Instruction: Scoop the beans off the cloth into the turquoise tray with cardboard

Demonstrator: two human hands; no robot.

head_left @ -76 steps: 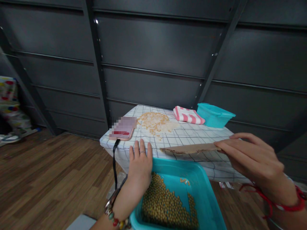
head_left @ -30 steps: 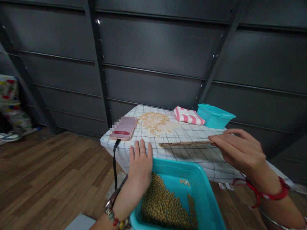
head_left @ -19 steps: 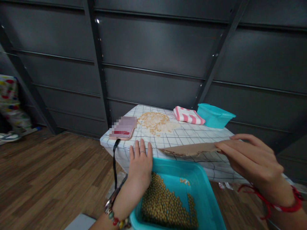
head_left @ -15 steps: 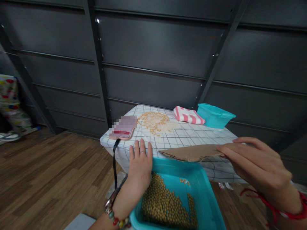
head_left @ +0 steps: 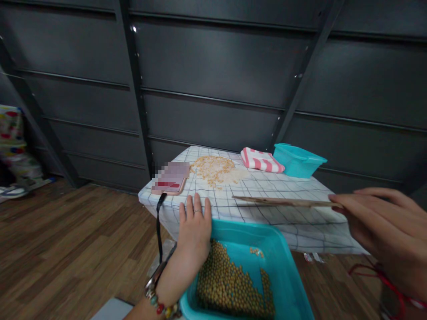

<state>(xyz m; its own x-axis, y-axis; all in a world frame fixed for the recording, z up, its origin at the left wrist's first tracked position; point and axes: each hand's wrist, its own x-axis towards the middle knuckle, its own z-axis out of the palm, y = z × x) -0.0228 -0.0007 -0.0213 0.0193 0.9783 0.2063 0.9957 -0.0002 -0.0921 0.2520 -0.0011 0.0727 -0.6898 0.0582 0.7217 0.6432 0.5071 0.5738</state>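
My left hand (head_left: 194, 231) grips the far left corner of a teal plastic tub (head_left: 283, 262), fingers curled over its rim against the table edge. The tub holds a heap of yellow-brown beans (head_left: 230, 284). My right hand (head_left: 383, 231) pinches one end of a flat piece of brown cardboard (head_left: 283, 202), which lies almost level and edge-on above the checked tablecloth (head_left: 267, 186), just beyond the tub. A loose pile of pale grains and beans (head_left: 216, 169) lies on the cloth farther back.
A pink phone (head_left: 170, 178) with a black strap (head_left: 159, 222) hanging down sits at the table's left corner. A pink-striped folded cloth (head_left: 262, 161) and a small teal tub (head_left: 298, 160) stand at the back right. Dark metal wall behind, wooden floor to the left.
My right hand has pulled back to the right and tilted the cardboard from a sloped face to nearly flat and edge-on. My left hand and the tub have stayed put.
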